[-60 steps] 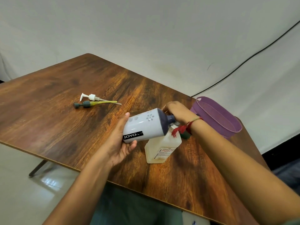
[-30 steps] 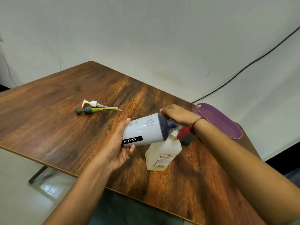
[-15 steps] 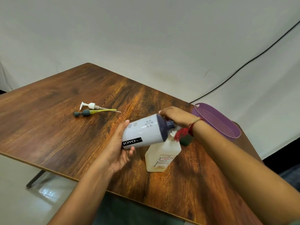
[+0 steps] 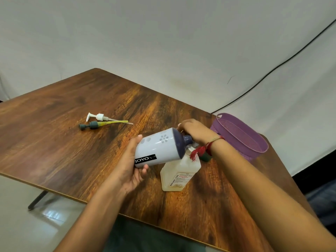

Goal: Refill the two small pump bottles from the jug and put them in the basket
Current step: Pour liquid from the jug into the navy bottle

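Wooden table point(image 4: 54, 133) before a white backdrop point(image 4: 163, 42); a person works at its near right portion.

Left hand point(image 4: 131, 164): cupped under the base of the jug point(image 4: 160, 148), fingers and thumb wrapped round it, carrying its weight.

Right hand point(image 4: 196, 131): fingers curled over the jug's dark neck. Contact under the palm is hidden. A red thread band sits on this wrist.

Jug: white body, dark purple shoulder, black "JOYO" label. Held clear of the table, tipped nearly flat, neck pointing right and slightly down, directly over the mouth of the clear bottle point(image 4: 180, 173).

Clear bottle: upright on the table, pump removed, printed label facing the camera. Liquid level cannot be read.

A dark green item point(image 4: 206, 157) stands just behind it, mostly covered by the right wrist; identity not confirmed.

Purple basket point(image 4: 236, 131): at the right table edge, beyond the right hand, near the bottles but apart.

White pump head point(image 4: 99, 116) and dark pump head point(image 4: 92, 125), the latter with a yellow tube: lying side by side, well to the left.
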